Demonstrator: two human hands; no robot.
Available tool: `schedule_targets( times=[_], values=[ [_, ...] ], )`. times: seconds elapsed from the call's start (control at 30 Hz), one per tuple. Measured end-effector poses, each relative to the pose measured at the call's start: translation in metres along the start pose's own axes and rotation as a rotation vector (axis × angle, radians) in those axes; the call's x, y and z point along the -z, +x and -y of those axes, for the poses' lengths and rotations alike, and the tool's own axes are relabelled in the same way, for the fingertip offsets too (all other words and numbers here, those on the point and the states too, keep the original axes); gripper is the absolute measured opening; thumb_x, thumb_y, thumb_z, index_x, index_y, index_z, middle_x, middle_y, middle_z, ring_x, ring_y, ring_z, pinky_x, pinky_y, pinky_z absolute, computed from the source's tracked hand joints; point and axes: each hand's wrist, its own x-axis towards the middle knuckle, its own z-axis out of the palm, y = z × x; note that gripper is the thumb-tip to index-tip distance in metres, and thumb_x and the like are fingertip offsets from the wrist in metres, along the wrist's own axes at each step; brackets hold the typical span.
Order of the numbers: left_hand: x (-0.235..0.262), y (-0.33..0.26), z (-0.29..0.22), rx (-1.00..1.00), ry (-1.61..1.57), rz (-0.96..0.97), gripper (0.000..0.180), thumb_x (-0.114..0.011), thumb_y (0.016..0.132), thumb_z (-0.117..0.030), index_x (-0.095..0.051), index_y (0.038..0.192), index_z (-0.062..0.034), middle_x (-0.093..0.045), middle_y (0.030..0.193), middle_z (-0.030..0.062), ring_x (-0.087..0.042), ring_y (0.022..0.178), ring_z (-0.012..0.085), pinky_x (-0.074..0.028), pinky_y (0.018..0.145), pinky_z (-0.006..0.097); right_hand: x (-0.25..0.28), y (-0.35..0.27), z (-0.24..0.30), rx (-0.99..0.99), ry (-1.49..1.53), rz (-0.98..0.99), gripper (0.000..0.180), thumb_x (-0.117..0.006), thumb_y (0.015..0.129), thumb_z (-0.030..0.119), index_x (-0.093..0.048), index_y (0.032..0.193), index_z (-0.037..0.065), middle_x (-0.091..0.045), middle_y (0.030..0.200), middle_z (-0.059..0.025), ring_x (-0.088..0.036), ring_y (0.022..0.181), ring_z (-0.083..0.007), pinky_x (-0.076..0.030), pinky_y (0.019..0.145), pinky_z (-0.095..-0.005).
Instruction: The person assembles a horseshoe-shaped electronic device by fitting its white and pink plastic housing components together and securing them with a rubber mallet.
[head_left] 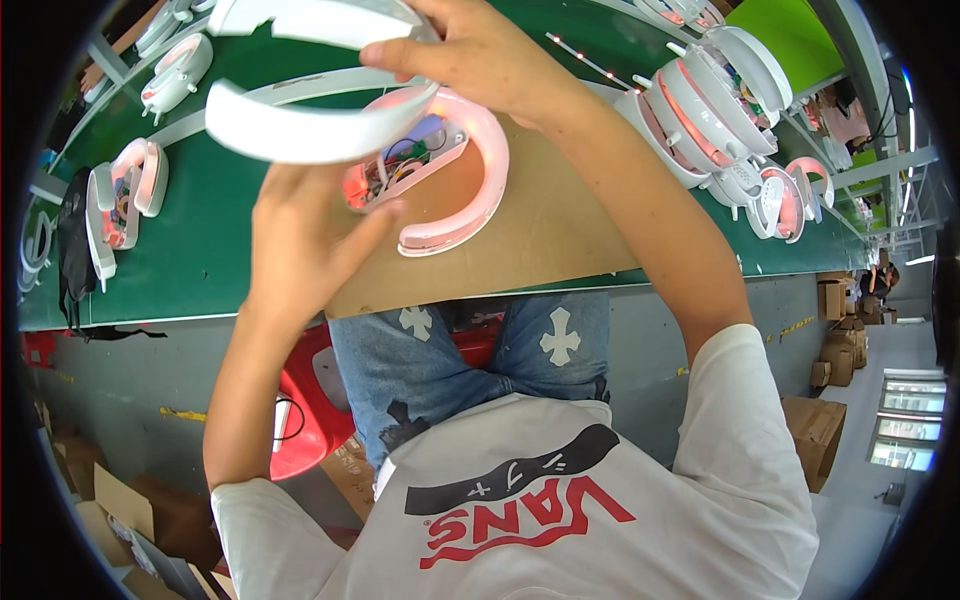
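The left hand [300, 235] is gripping the pink C-shaped housing [455, 175] (its wiring exposed) from below, thumb pressing its open end, above the cardboard sheet [540, 230] on the green worktop [200, 250]. The right hand [480, 55] is pinching a white curved cover [300, 125] just over it. Stacked white shells [715, 95] are lying to the right.

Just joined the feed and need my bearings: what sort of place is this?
Most likely a factory assembly line. A long green workbench carries many identical white and pink curved housings, one open with wiring showing under the person's hands, and cardboard cartons stand on the floor.
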Motion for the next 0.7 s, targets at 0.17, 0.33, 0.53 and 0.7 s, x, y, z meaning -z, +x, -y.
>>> schedule_targets(
  times=[0.17,0.33,0.53,0.7],
  values=[
    [-0.007,-0.001,0.01,-0.024,0.092,0.06,0.018,-0.073,0.074,-0.002,-0.071,0.092,-0.003,-0.067,0.098,0.0093,-0.063,0.097,0.0311,-0.053,0.082,0.042,0.013,-0.016,-0.009,-0.076,-0.064,-0.008,0.038,-0.069,0.094,0.016,-0.057,0.124,-0.004,-0.064,0.114,-0.0096,-0.058,0.105,-0.0149,-0.047,0.094,-0.0302],
    [-0.009,-0.005,0.009,0.028,0.057,0.082,0.016,-0.072,0.073,-0.003,-0.071,0.089,-0.0029,-0.063,0.098,0.0076,-0.058,0.091,0.0278,-0.053,0.079,0.039,0.033,-0.049,-0.014,-0.119,-0.27,-0.044,0.046,-0.07,0.093,0.019,-0.056,0.131,-0.003,-0.065,0.119,-0.0118,-0.058,0.111,-0.0185,-0.045,0.099,-0.0327],
    [-0.013,-0.003,0.004,-0.118,0.223,0.053,0.02,-0.076,0.075,-0.007,-0.07,0.093,-0.0008,-0.066,0.096,0.0087,-0.06,0.095,0.028,-0.051,0.08,0.041,0.028,-0.05,-0.017,-0.171,-0.039,-0.088,0.048,-0.071,0.093,0.019,-0.054,0.133,-0.002,-0.065,0.12,-0.0107,-0.057,0.111,-0.0162,-0.046,0.098,-0.0316],
    [-0.012,-0.009,0.011,0.005,0.073,0.006,0.019,-0.077,0.073,-0.005,-0.07,0.091,-0.0024,-0.067,0.097,0.0101,-0.061,0.092,0.0299,-0.052,0.079,0.04,0.023,-0.047,-0.014,-0.169,-0.036,-0.046,0.046,-0.071,0.093,0.017,-0.055,0.131,-0.003,-0.065,0.119,-0.0093,-0.057,0.109,-0.0149,-0.046,0.096,-0.0304]
  ],
)
